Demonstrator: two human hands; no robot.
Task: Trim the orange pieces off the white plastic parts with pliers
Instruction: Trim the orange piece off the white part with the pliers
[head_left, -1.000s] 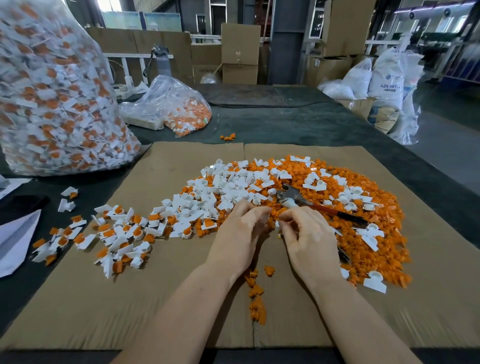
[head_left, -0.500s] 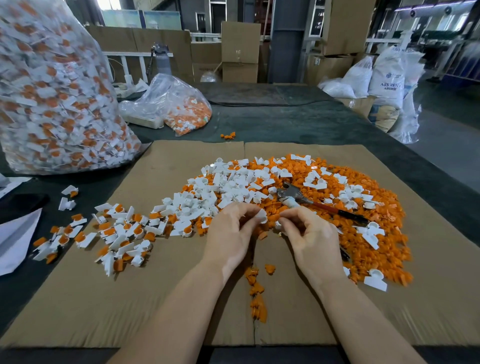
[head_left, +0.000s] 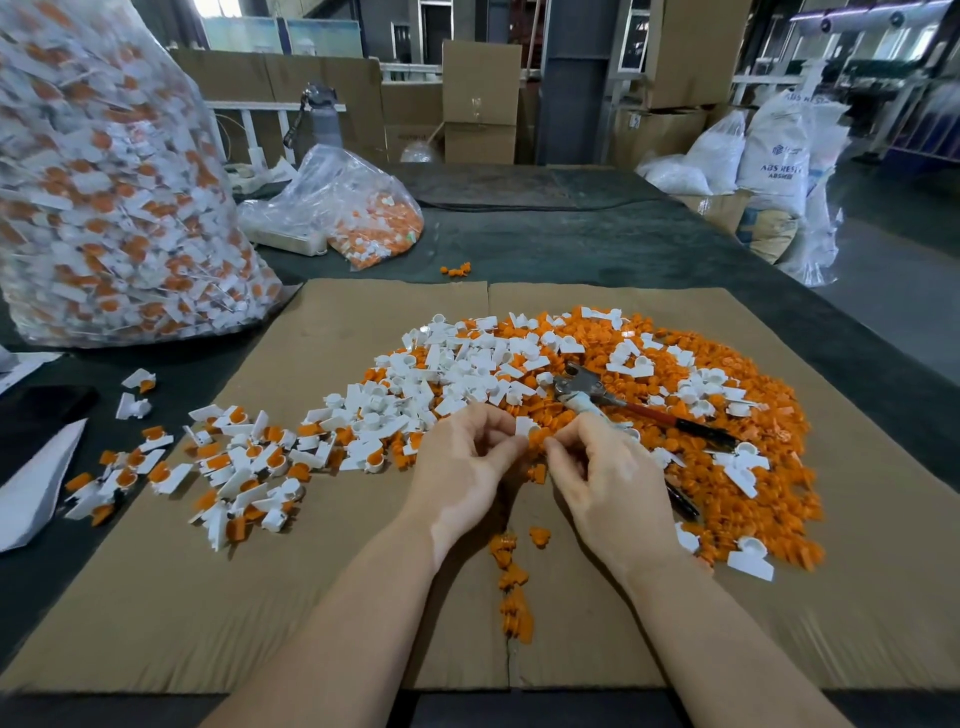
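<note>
Warehouse desk (head_left: 571, 244) under cardboard (head_left: 322, 597); beyond cardboard, bags (head_left: 104, 208) of parts; on it, pliers (head_left: 613, 402) amid orange scraps (head_left: 753, 467), left hand (head_left: 462, 462) and right hand (head_left: 608, 478) together pinching one white part (head_left: 524, 427).

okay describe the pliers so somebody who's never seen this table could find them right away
Start at the brown cardboard sheet covering the dark table, then find the big spread of loose orange pieces on its right half. The pliers lie on that spread, just beyond the right hand, grey metal head pointing left. It is the only long metal tool there, with a red and black handle.
</note>
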